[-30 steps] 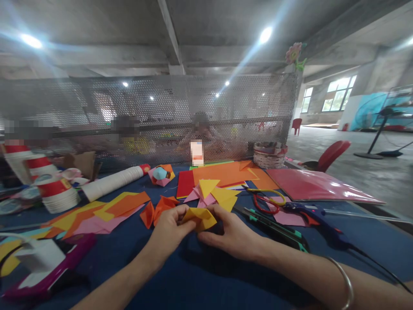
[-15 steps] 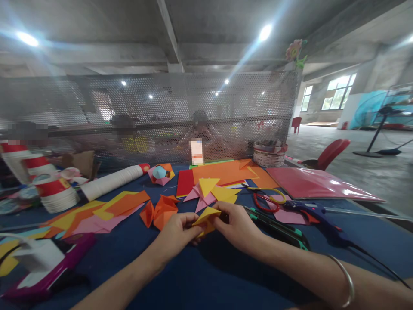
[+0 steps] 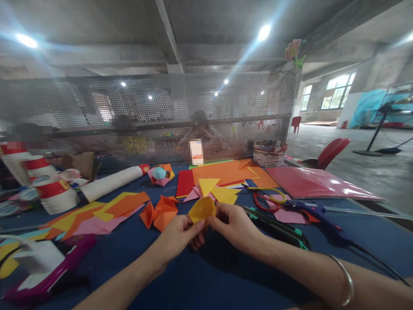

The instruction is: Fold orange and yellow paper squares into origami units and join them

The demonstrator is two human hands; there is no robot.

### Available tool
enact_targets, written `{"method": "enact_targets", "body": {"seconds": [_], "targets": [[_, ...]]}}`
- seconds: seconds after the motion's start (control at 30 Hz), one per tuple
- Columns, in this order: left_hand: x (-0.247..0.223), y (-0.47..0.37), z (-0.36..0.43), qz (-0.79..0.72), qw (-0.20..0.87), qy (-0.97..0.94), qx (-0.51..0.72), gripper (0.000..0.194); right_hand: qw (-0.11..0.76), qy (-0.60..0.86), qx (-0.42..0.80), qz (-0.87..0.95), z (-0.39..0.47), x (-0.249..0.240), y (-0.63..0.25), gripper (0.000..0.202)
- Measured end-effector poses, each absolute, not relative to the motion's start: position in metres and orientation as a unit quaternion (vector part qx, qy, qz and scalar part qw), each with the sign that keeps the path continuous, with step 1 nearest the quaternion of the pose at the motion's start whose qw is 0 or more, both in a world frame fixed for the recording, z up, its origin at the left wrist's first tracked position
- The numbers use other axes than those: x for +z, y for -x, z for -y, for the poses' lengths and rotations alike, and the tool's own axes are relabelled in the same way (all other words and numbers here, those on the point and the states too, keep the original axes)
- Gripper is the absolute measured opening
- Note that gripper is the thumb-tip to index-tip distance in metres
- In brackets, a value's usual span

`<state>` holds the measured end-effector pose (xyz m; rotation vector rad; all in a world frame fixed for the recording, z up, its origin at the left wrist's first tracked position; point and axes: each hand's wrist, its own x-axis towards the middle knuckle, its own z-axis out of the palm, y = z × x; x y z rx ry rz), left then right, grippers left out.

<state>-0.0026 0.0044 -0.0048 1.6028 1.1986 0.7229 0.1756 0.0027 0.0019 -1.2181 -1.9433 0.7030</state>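
A folded piece of yellow paper [image 3: 201,209] is held up between both hands, just above the blue tabletop [image 3: 200,284]. My left hand [image 3: 180,234] pinches its lower left side, thumb in front. On its right edge, my right hand [image 3: 235,221] grips with thumb and forefinger. Behind the paper lie yellow and pink folded triangles [image 3: 209,186], partly covered by it. Left of these sit folded orange paper pieces [image 3: 165,212]. A utility knife [image 3: 277,226] with green ends rests beside my right hand.
Scissors [image 3: 279,196] and a blue glue gun [image 3: 309,209] lie to the right. Coloured sheets [image 3: 222,172], a pink pack [image 3: 319,183] and a woven basket [image 3: 269,154] are farther back. Paper cups [image 3: 56,193], loose paper [image 3: 109,213] and a purple power strip [image 3: 48,275] occupy the left.
The yellow paper has been turned and tilted upright, now showing a broad, rounded face instead of a pointed, flatter one. Both hands have shifted their fingers slightly and still hold it.
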Motion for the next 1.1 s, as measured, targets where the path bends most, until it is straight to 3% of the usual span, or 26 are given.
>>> {"method": "enact_targets", "body": {"seconds": [0.6, 0.8, 1.1], "targets": [[-0.005, 0.004, -0.002, -0.471, 0.497, -0.682, 0.258, 0.028, 0.365, 0.468, 0.264, 0.760, -0.007, 0.002, -0.177, 0.022], [0.006, 0.002, 0.002, -0.406, 0.431, -0.720, 0.362, 0.045, 0.342, 0.471, 0.240, 0.777, -0.006, 0.000, -0.177, 0.020], [0.005, 0.008, 0.001, -0.470, 0.337, -0.715, 0.393, 0.028, 0.302, 0.471, 0.222, 0.799, 0.003, 0.001, -0.172, 0.023]]}}
